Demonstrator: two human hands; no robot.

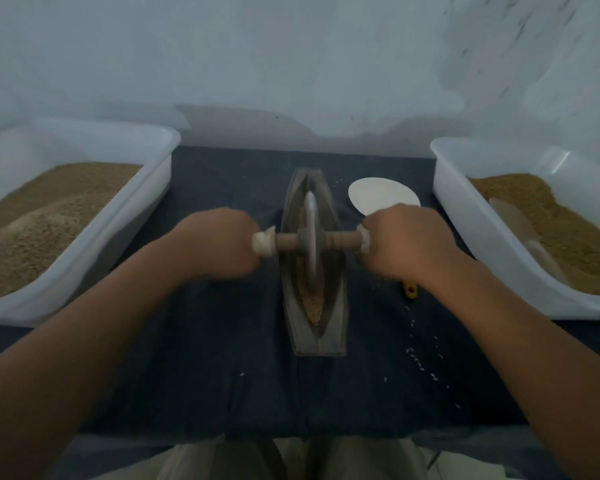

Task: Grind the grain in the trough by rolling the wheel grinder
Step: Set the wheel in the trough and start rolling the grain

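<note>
A narrow boat-shaped metal trough [333, 306] lies lengthwise on a dark cloth [222, 358] in front of me. Brown ground grain [313, 308] sits in its groove, heaped toward the near end. The wheel grinder [310, 237] stands upright in the groove near the trough's middle, and its wooden axle [340, 240] crosses the trough. My left hand [219, 242] grips the axle's left end, which is wrapped in white cloth. My right hand [404, 237] grips the cloth-wrapped right end.
A white plastic tub [125, 209] of pale grain stands at the left, another white tub [465, 216] of browner grain at the right. A white round plate [371, 194] lies beyond my right hand, a small yellow object [409, 291] beneath my wrist. Loose grains [416, 355] dot the cloth.
</note>
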